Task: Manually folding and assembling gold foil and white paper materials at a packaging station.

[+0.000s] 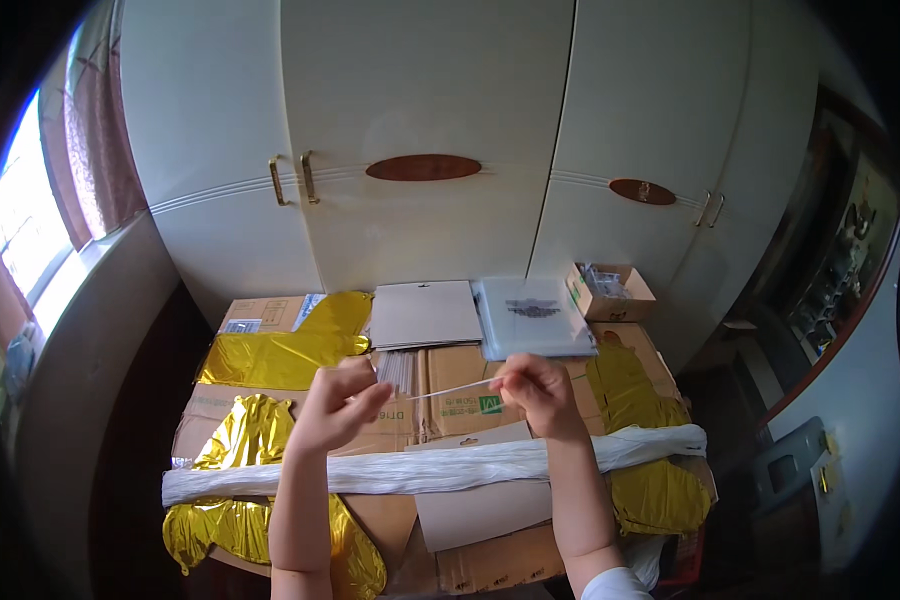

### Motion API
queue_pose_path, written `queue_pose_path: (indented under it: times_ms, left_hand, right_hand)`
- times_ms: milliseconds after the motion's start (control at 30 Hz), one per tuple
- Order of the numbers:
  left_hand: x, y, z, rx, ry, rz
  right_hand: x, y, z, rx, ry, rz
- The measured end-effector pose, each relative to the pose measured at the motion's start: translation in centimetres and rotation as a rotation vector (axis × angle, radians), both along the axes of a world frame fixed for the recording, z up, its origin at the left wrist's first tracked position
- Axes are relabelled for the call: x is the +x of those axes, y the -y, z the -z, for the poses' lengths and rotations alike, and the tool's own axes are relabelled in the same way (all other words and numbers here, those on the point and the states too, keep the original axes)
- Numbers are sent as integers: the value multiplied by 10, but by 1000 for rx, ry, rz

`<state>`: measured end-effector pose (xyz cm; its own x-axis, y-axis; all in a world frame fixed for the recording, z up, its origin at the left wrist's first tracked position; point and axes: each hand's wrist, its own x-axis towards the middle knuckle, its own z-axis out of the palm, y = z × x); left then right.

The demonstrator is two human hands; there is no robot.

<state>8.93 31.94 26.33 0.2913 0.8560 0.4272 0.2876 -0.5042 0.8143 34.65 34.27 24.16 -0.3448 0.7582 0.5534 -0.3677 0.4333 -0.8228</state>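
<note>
My left hand (338, 402) and my right hand (533, 386) are raised over a cardboard work surface (450, 395). Between them runs a thin white straw-like stick (453, 388), its left end pinched in my left fingers and its right end in my right fingers. Just behind the left hand lies a bundle of several similar thin clear sticks (397, 371). Flat gold foil balloons (285, 352) lie to the left, and more gold foil (635, 395) lies to the right.
A stack of grey cards (425, 314) and a pile of clear plastic bags (532, 317) lie at the back, beside a small open carton (610, 291). A long white plastic roll (440, 466) crosses the near edge. White cupboard doors (420, 120) stand behind.
</note>
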Motion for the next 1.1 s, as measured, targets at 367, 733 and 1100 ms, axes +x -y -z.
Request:
queue_pose_path:
  times_ms: [367, 733, 1100]
  left_hand:
    - [18, -7, 3, 537, -472, -345]
    - [28, -7, 9, 459, -238, -335]
    - [29, -6, 12, 93, 285, -135]
  right_hand:
    - [-14, 12, -13, 268, 244, 13]
    - [-27, 13, -8, 388, 471, 115]
    - [-36, 15, -4, 485, 555, 189]
